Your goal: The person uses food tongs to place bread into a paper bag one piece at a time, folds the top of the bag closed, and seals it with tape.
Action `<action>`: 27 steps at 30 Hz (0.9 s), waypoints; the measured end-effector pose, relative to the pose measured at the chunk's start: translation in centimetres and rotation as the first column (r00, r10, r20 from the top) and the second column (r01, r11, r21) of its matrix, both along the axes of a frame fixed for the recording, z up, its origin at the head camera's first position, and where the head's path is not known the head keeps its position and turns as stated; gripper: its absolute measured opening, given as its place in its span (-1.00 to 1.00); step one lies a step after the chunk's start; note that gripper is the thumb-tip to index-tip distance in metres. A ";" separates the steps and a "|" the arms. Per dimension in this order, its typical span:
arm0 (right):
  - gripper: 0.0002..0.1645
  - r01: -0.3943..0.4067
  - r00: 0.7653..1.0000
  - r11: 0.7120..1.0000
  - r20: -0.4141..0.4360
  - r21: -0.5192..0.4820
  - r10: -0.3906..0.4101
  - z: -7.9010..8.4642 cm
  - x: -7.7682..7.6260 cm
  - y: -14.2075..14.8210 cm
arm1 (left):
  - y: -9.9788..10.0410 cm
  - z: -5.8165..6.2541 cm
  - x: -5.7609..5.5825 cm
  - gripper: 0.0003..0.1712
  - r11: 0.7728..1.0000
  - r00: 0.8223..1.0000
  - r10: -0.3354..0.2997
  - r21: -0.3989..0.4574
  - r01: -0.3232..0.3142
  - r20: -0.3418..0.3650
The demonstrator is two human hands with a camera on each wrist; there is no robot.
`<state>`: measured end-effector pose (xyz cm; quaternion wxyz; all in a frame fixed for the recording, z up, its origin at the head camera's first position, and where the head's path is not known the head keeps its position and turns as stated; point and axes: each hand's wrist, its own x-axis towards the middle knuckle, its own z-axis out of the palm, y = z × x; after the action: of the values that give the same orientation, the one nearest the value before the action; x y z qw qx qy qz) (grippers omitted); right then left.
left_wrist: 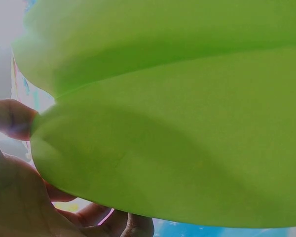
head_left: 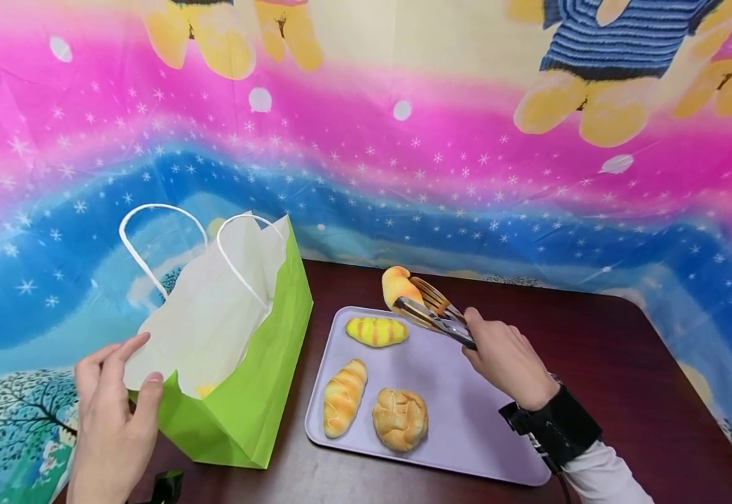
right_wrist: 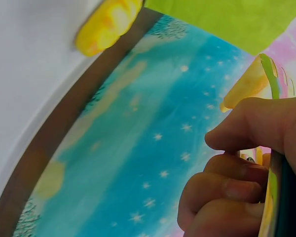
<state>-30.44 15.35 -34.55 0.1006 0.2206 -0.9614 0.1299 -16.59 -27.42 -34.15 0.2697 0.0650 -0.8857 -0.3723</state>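
Observation:
My right hand (head_left: 507, 357) grips metal tongs (head_left: 435, 318) above the far side of the lilac tray (head_left: 479, 427). Between the tong ends is a golden bread roll (head_left: 398, 285), raised off the tray; the right wrist view also shows this roll (right_wrist: 244, 84) past the curled fingers (right_wrist: 222, 192). My left hand (head_left: 110, 413) holds the near left rim of a green paper bag (head_left: 239, 413), thumb and fingers on either side of the edge. In the left wrist view the bag's green side (left_wrist: 187, 138) fills most of the picture. The bag stands upright with its mouth spread; a bit of yellow shows inside.
On the tray lie a yellow striped bread (head_left: 376, 331), a long drizzled bread (head_left: 344, 399) and a round bun (head_left: 400, 420). White handles (head_left: 145, 262) rise from the bag. Behind the dark table (head_left: 618, 392) hangs a colourful printed cloth (head_left: 403, 161).

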 end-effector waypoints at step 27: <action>-0.61 -0.165 0.980 0.986 -0.115 0.011 0.165 4.4 -0.6 -5.5 | 0.2 0.0 0.2 -0.46 0.999 0.999 0.031 -0.016 -0.031 0.008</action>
<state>-31.06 9.87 -30.15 0.1446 0.3068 -0.9325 0.1241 -16.41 -27.19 -34.19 0.2721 0.0779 -0.8887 -0.3607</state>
